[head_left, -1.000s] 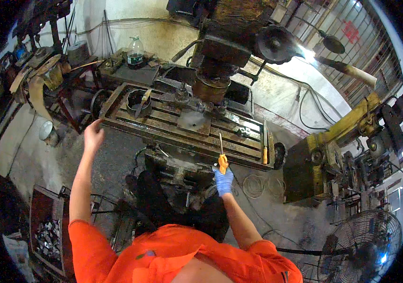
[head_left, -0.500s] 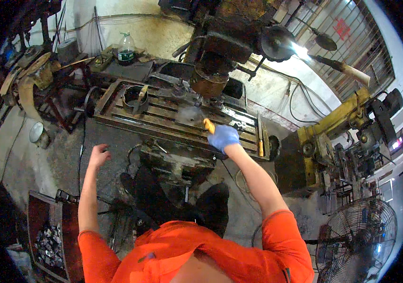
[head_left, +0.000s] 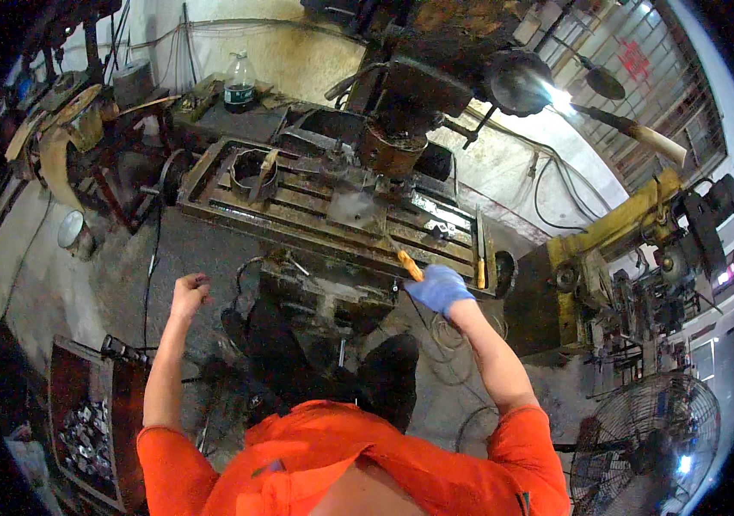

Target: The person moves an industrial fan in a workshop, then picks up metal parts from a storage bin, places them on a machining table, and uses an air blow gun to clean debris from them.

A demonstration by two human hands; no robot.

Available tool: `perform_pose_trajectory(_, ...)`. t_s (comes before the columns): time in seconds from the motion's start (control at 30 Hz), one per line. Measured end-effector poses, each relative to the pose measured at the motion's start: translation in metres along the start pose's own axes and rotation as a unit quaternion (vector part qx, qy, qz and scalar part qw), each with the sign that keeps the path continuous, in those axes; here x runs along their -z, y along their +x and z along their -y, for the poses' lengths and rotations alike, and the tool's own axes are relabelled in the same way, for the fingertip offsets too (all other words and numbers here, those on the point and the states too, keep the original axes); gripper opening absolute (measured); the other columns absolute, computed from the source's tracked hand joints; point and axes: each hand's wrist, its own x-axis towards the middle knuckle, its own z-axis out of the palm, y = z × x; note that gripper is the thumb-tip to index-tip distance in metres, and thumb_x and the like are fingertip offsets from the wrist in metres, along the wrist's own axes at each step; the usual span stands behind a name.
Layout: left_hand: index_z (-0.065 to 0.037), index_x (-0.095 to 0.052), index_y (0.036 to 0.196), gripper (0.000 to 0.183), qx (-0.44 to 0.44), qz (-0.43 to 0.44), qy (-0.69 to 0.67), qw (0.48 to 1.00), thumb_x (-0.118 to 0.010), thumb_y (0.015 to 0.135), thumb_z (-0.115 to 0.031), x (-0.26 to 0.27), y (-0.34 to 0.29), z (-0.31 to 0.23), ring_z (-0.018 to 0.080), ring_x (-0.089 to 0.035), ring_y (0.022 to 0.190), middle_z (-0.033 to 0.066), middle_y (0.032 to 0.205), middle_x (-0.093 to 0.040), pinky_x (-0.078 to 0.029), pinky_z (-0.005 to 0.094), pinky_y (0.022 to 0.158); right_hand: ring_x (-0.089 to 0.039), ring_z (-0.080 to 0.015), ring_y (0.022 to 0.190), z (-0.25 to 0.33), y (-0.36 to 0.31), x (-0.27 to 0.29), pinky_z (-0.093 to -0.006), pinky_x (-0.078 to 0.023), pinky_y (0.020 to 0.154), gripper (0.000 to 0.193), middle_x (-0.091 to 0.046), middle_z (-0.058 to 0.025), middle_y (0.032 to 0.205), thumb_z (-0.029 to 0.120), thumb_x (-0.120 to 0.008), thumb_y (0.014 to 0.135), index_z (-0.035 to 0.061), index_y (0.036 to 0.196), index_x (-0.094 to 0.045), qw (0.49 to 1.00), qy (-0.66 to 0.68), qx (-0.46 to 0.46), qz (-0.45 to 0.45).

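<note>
My right hand (head_left: 441, 290), in a blue glove, is closed round the yellow-orange handle (head_left: 410, 266) of a hand tool. It is over the front edge of the slotted machine table (head_left: 255, 223). The tool's far end points up and left over the slots, too blurred to tell its kind. Bare and well left of the table, my left hand (head_left: 190, 297) hangs in the air with loosely bent fingers and nothing visible in them. Below the spindle head (head_left: 393, 146) a hazy, blurred patch hides part of the table.
A round can (head_left: 253, 182) with a brush in it stands at the table's left. Small metal parts (head_left: 441, 229) and a file (head_left: 481, 273) with an orange handle lie at its right. A fan (head_left: 642, 439) stands lower right; a box of metal pieces (head_left: 109, 378), lower left.
My right hand has drawn back toward me and to the right with the tool, from over the table to its front edge. My left hand has moved slightly right and toward me.
</note>
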Motion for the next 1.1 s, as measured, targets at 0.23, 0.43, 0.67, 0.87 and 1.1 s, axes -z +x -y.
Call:
perform_pose_trajectory(0.23,0.003,-0.053,0.113,0.041,-0.032,0.197,-0.096,0.975,-0.061,0.074,-0.003,-0.093,-0.02,-0.065,0.0175,-0.06,0.087,0.0117,0.1,-0.061,-0.049,0.0279,0.076,-0.058,-0.0371,0.066,0.059,-0.073,-0.015,-0.0436,-0.044,0.059,0.047,-0.059,-0.0211,0.068,0.051,-0.055,0.073,0.0047,0.07,-0.062,0.977,0.047,0.203,0.039)
perform_pose_trajectory(0.43,0.001,-0.056,0.106,0.03,0.029,0.129,-0.277,0.952,-0.055,0.085,-0.019,-0.118,-0.027,-0.054,0.0156,-0.062,0.071,0.0071,0.086,-0.061,-0.048,0.0258,0.055,-0.054,-0.0289,0.05,0.101,-0.054,-0.057,-0.0373,-0.041,0.05,0.037,-0.055,-0.0182,0.057,0.038,-0.064,0.073,0.001,0.07,-0.061,0.95,0.174,0.246,0.078)
perform_pose_trajectory(0.67,0.002,-0.055,0.109,0.033,0.005,-0.004,-0.208,0.978,-0.06,0.08,-0.014,0.028,-0.111,-0.046,0.015,-0.062,0.072,0.0084,0.086,-0.063,-0.049,0.0255,0.063,-0.039,-0.0093,0.046,0.09,-0.044,-0.055,-0.0312,-0.034,0.044,0.029,-0.046,-0.003,0.049,0.023,-0.068,0.073,-0.0006,0.063,-0.055,0.924,0.283,0.238,0.101)
perform_pose_trajectory(0.87,-0.009,-0.06,0.107,0.041,-0.03,-0.395,0.254,0.882,-0.059,0.067,-0.007,0.233,-0.227,0.006,0.0201,-0.063,0.082,0.0121,0.088,-0.065,-0.049,0.0315,0.073,-0.041,-0.0076,0.051,0.055,-0.039,-0.088,-0.0288,-0.036,0.046,0.024,-0.051,-0.0006,0.054,0.017,-0.07,0.072,-0.0017,0.066,-0.056,0.922,0.248,0.285,0.08)
perform_pose_trajectory(1.1,-0.013,-0.062,0.088,0.021,0.244,-0.201,0.636,0.704,-0.057,0.068,-0.007,0.267,-0.267,0.077,0.0267,-0.058,0.091,0.0092,0.092,-0.059,-0.043,0.0441,0.079,-0.043,-0.0082,0.053,0.085,-0.048,-0.081,-0.0295,-0.039,0.049,0.025,-0.054,-0.0023,0.057,0.021,-0.071,0.071,0.0,0.072,-0.058,0.917,0.246,0.298,0.103)
